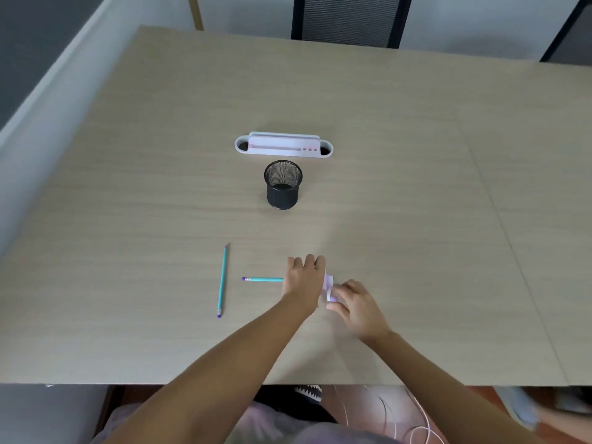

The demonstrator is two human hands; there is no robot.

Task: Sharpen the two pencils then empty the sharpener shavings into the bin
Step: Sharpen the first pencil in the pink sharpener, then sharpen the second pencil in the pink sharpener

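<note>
Near the front edge of a pale wooden worktop (384, 155), the left hand (301, 283) is curled around a teal pencil (262, 279) whose purple eraser end points left, while the right hand (355, 302) pinches a small lilac sharpener (328, 285) at the pencil's hidden tip. A second teal pencil (222, 281) lies loose to the left. Farther back stand a black mesh bin (283, 184) and, behind it, a white desk organiser (283, 145).

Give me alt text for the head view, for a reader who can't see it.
Left hand holds a teal pencil with a purple eraser in a small white-and-lilac sharpener gripped by the right hand. A second teal pencil lies left on the wooden table; a black mesh cup stands beyond.
</note>
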